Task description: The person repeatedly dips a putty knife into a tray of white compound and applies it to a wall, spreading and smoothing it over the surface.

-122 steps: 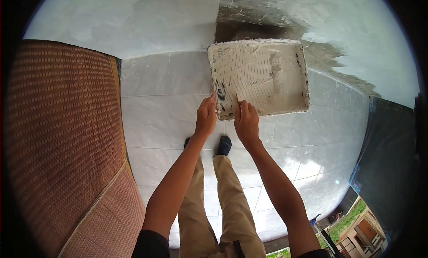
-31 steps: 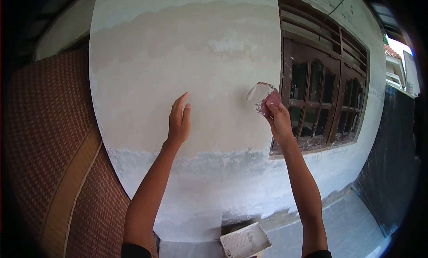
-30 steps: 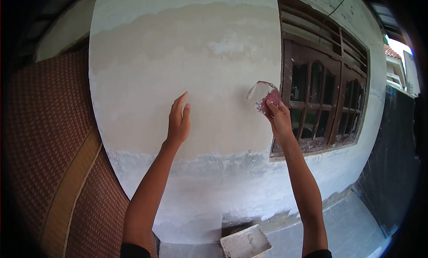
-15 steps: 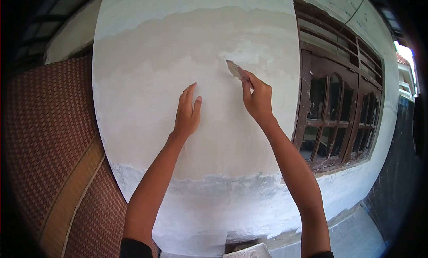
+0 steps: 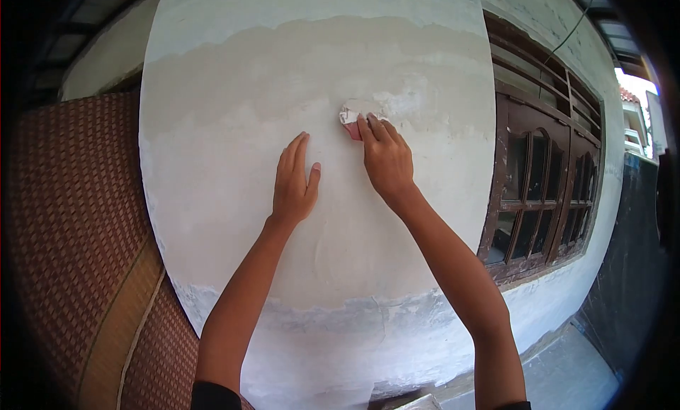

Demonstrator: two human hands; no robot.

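Observation:
My right hand (image 5: 388, 158) grips a putty knife (image 5: 351, 118) against the wall, fingers stretched over it. Its visible face is caked with whitish filler, with a reddish patch below. To the left, my left hand (image 5: 294, 183) is held at the wall with its fingers straight and thumb apart, holding nothing. Both hands are in front of the plastered wall (image 5: 234, 162), whose middle is a beige skim coat with a wavy upper edge. Just right of the knife lies a brighter, wet-looking filler patch (image 5: 407, 102).
A brown wooden window (image 5: 545, 172) with dark panes is set in the wall at right. Woven brown matting (image 5: 71, 197) leans along the left side. Low down, a pale board-like object (image 5: 421, 403) pokes into view. A thin cable (image 5: 574, 27) hangs at upper right.
My right hand has moved left and slightly down, and the putty knife has turned from edge-on to showing its coated face. My left hand has stayed nearly in place.

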